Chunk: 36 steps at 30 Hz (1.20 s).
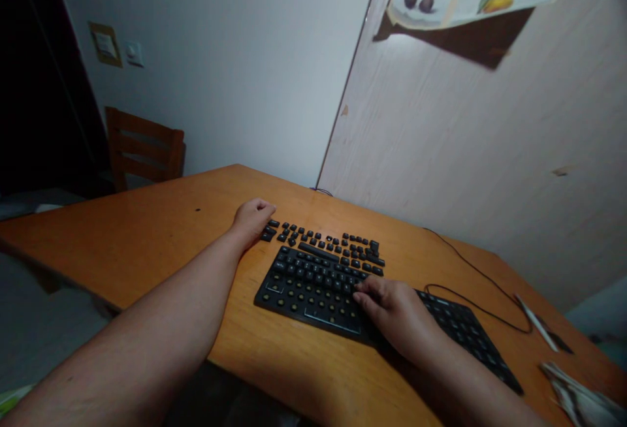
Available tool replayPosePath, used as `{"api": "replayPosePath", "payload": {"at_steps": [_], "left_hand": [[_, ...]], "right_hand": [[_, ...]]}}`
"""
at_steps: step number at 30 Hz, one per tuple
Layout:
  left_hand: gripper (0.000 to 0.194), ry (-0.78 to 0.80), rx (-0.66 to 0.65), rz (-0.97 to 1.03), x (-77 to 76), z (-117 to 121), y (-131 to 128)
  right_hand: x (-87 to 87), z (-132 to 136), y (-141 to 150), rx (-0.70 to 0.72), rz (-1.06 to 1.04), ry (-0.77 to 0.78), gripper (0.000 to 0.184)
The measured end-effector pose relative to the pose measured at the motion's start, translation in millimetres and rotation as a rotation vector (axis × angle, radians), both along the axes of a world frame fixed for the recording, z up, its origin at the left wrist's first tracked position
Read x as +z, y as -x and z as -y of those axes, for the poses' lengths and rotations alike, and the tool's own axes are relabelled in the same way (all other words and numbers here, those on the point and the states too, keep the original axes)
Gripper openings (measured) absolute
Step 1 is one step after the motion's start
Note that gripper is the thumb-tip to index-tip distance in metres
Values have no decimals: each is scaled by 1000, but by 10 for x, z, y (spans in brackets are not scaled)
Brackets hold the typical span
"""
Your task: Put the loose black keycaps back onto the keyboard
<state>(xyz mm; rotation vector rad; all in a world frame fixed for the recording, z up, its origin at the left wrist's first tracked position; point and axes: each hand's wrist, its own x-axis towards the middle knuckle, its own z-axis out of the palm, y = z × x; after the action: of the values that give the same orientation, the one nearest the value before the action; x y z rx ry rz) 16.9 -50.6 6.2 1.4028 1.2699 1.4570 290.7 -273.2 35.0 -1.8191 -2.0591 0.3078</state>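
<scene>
A black keyboard (313, 324) lies on the wooden table. Its upper rows carry keycaps, while the lower left rows show bare round key stems. My right hand (396, 316) reaches over its middle, thumb and index finger pinched together at the end of a row of fitted keycaps. Whatever sits between those fingertips is too small to make out. Beyond the keyboard, loose black keycaps (318, 252) are laid out in rows, including a long space bar. My left hand (252, 218) rests at the left end of these rows, its fingers curled closed and their contents hidden.
The keyboard's cable (482, 313) loops over the table (166, 231) on the right. Near the right edge lie a white stick-like object (536, 322) and a crumpled cloth or paper (578, 391). One small dark piece (198, 209) lies far left. Behind stands a wooden chair (144, 146).
</scene>
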Motion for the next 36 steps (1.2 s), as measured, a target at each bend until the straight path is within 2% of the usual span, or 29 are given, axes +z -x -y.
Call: {"api": "replayPosePath", "payload": {"at_steps": [2, 8, 15, 20, 26, 31, 36], "left_hand": [[20, -17, 2, -20, -23, -14, 7], [24, -70, 0, -83, -108, -109, 40], [25, -48, -15, -18, -132, -144, 49], [25, -27, -5, -18, -93, -96, 17], [23, -51, -5, -22, -124, -123, 15], [23, -61, 14, -50, -123, -122, 25], [22, -51, 9, -51, -100, -100, 21]], "right_hand": [[-1, -5, 4, -4, -22, 5, 14], [15, 35, 86, 18, 122, -57, 18], [-46, -13, -68, 57, -139, -23, 15], [-54, -11, -87, 39, -138, -20, 15], [1, 28, 6, 33, 100, -68, 18], [40, 150, 148, 32, 393, -95, 32], [37, 280, 252, 0, 630, -32, 58]]}}
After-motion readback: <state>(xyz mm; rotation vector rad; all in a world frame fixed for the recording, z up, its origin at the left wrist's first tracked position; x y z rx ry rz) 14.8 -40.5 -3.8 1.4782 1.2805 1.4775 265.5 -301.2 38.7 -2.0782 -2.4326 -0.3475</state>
